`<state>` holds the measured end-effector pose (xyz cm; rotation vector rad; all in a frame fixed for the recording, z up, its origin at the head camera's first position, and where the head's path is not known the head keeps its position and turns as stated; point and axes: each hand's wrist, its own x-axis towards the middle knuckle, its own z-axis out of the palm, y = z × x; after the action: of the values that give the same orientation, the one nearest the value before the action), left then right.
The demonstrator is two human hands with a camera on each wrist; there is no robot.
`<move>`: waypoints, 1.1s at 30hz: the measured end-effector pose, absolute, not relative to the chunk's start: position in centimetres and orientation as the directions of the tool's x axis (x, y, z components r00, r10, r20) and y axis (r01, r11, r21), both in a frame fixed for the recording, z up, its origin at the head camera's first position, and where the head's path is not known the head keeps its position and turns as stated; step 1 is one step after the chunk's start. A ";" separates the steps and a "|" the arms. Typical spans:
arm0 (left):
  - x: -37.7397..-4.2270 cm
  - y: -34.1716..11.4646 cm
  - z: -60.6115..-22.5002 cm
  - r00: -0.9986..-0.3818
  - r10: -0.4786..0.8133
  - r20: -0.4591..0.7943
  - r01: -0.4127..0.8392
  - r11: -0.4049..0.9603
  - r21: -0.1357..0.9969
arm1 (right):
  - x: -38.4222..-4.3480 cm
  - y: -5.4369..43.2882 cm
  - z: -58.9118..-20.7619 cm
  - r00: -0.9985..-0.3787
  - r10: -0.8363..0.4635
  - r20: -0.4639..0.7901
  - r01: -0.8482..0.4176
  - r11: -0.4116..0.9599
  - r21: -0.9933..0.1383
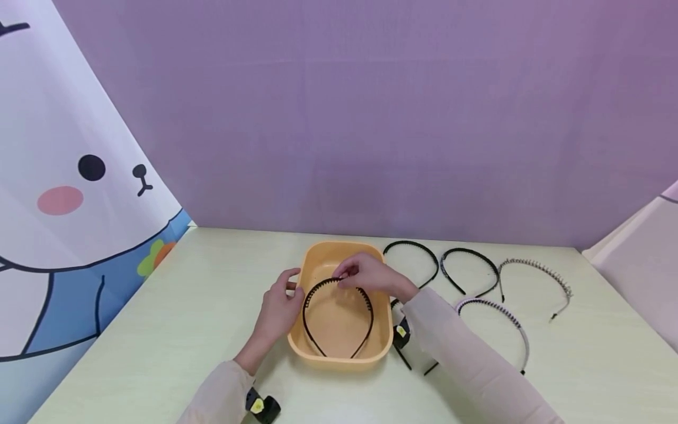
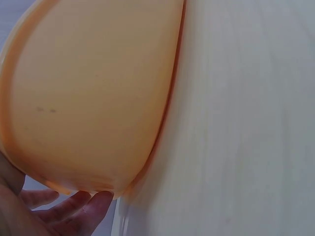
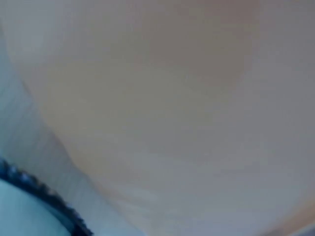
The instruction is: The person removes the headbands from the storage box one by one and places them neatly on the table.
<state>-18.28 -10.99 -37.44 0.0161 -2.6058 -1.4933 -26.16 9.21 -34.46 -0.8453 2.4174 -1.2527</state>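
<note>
An orange plastic basin (image 1: 341, 364) stands on the table. My left hand (image 1: 279, 307) holds its left side, thumb at the rim; in the left wrist view its fingers (image 2: 93, 209) lie against the outside wall. Above the basin's floor, my right hand (image 1: 371, 275) pinches a black toothed headband (image 1: 304, 318) by the top of its arch. The two ends of that headband point toward me inside the basin. A blurred pale surface fills most of the right wrist view, hiding the right fingertips there.
Right of the basin lie a black headband (image 1: 436, 265), another black headband (image 1: 471, 251), a grey spiky headband (image 1: 536, 265) and a pale headband with dark beading (image 1: 525, 341). My right forearm partly covers another dark headband (image 1: 404, 358). A purple cloth (image 1: 360, 118) hangs behind the table.
</note>
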 end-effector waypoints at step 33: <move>-18.3 -11.0 -37.5 -0.989 -0.068 0.132 0.077 0.525 0.848 | -26.5 13.2 -31.5 -0.803 -0.595 -0.021 -0.351 0.501 -0.791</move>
<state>-18.34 -10.97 -37.50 -0.0079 -2.6114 -1.4623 -26.53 13.22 -31.46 -0.7974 2.4572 -1.1953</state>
